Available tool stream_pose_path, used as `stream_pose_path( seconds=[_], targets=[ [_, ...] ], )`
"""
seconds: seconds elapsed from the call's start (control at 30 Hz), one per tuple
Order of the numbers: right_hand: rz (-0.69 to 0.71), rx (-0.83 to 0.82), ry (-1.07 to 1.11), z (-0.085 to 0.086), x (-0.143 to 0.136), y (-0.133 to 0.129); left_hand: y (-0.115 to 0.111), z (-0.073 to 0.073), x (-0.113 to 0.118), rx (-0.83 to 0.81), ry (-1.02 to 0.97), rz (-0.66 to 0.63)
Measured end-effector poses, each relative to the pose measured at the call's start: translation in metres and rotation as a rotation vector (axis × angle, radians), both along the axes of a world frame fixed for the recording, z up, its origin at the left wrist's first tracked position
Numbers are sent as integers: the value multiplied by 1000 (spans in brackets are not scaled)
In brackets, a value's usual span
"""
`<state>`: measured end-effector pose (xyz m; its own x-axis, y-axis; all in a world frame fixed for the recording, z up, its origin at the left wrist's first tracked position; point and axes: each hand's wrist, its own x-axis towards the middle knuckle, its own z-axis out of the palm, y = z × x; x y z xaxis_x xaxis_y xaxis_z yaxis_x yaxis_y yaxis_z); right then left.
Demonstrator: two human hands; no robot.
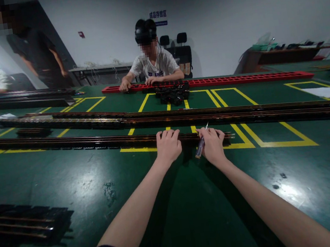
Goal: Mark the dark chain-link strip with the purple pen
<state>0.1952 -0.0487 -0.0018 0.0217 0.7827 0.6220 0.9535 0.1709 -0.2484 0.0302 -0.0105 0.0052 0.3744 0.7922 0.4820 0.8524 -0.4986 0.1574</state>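
Note:
A long black rail (100, 142) with copper-coloured strips lies across the table in front of me. My left hand (169, 149) is closed over its near edge, the fingers hooked on top. Just to the right, my right hand (213, 145) grips a screwdriver (199, 149) with a see-through purplish handle, its thin metal shaft pointing up past the fingers. The fingers of that hand also rest against the rail, close to its right end. Parallel and just beyond lie more long black rails (243, 113) with copper strips.
Across the green table (88, 216), marked with yellow tape, a person (155, 65) in a headset works at a red slotted frame (238, 79). Small black parts (173, 92) are piled before it. More rails (22, 223) lie at the near left. White paper (329, 91) is at right.

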Motion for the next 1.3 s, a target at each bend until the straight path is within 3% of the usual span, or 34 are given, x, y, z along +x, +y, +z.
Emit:
stream_pose_path(
  seconds=[0.3, 1.07, 1.3],
  targets=[
    [166, -50, -83, 6, -5, -5, -2, 5, 1, -24, 10, 23],
    [-10, -95, 23, 1, -4, 0, -3, 4, 0, -28, 12, 56],
    [54, -43, 68, 0, 2, -2, -2, 4, -1, -50, 11, 68]
  ],
)
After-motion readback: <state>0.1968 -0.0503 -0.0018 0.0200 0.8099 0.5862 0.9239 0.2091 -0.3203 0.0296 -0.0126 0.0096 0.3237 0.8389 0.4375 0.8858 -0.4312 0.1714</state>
